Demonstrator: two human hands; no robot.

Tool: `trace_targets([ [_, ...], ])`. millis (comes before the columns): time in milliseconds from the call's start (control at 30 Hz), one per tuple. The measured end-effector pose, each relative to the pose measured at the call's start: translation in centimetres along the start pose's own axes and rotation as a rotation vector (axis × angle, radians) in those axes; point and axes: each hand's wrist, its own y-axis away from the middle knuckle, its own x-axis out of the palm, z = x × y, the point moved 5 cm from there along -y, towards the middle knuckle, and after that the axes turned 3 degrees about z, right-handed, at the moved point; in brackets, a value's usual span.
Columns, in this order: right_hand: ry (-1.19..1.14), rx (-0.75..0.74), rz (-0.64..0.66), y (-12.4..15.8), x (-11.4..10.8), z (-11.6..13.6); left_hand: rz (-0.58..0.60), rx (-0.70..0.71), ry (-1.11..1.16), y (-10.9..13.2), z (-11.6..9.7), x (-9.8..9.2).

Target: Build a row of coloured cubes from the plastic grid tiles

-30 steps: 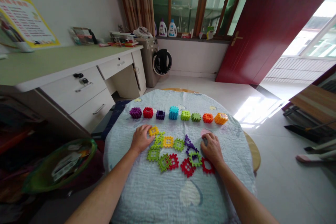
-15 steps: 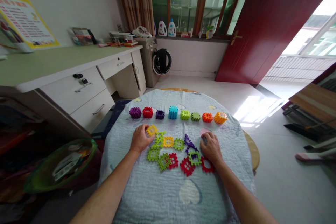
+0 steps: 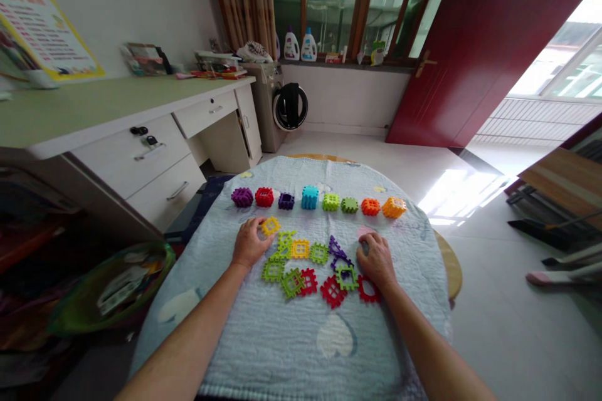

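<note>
At the left of the loose pieces, my left hand (image 3: 249, 242) pinches a yellow square interlocking block piece (image 3: 270, 226) between thumb and fingers. My right hand (image 3: 375, 259) rests on the cloth, thumb apart from the bent fingers, with nothing visible in it. Close by it lie purple triangular pieces (image 3: 339, 253) and a red open-framed piece (image 3: 369, 289). Between my hands are another yellow square piece (image 3: 300, 249), several green pieces such as this green square (image 3: 319, 254), and red window-patterned pieces (image 3: 333, 292). Some of them overlap.
Along the far side runs a row of stacked blocks, from a purple stack (image 3: 242, 197) past a blue stack (image 3: 310, 197) to an orange-yellow stack (image 3: 394, 207). A pale blue cloth (image 3: 282, 351) covers the round table. A desk (image 3: 117, 106) stands left, above a green basket (image 3: 61, 313).
My left hand, with the yellow piece, has shifted slightly left and away from the green pieces. My right hand stays in nearly the same place. The camera view has moved a little.
</note>
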Motion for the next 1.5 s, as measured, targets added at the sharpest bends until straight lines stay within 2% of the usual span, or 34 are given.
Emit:
trace_targets([
  [200, -0.001, 0.002, -0.003, 0.0, -0.1, -0.1, 0.14, -0.024, 0.215, -0.4, 0.6, 0.5],
  [333, 0.0, 0.001, -0.002, 0.0, -0.1, -0.1, 0.184, -0.024, 0.179, -0.3, 0.1, 0.4],
  [467, -0.001, 0.006, 0.003, 0.0, -0.1, 0.0, 0.25, 0.118, 0.02, 0.5, -3.7, 0.3],
  [600, -0.006, 0.011, 0.004, 0.0, 0.0, 0.0, 0.473, 0.295, -0.066, 1.9, -8.4, 1.2],
  [667, -0.012, 0.01, 0.001, 0.0, 0.0, 0.0, 0.568, 0.336, -0.096, 2.3, -9.9, 1.8],
  [767, -0.012, 0.01, 0.001, 0.0, -0.1, 0.1, 0.618, 0.343, -0.119, 2.1, -10.9, 2.1],
  [1033, -0.023, 0.014, 0.012, 0.0, -0.3, 0.3, 0.643, 0.335, -0.204, -0.4, -10.4, 2.9],
  [1200, -0.027, 0.023, -0.002, 0.1, -0.1, 0.2, 0.687, 0.255, -0.073, -2.5, -10.0, 4.6],
  [1267, -0.027, 0.022, -0.011, 0.1, -0.1, 0.2, 0.622, 0.264, -0.061, -3.1, -9.9, 4.8],
  [1333, -0.027, 0.02, -0.014, 0.1, -0.1, 0.2, 0.494, 0.268, -0.066, -3.6, -9.2, 4.4],
  [1400, -0.027, 0.02, -0.013, 0.1, -0.1, 0.1, 0.404, 0.245, -0.073, -3.8, -7.7, 3.5],
  [1500, -0.029, 0.011, -0.014, 0.1, -0.1, 0.0, 0.394, 0.173, -0.117, -3.6, -4.4, 2.2],
])
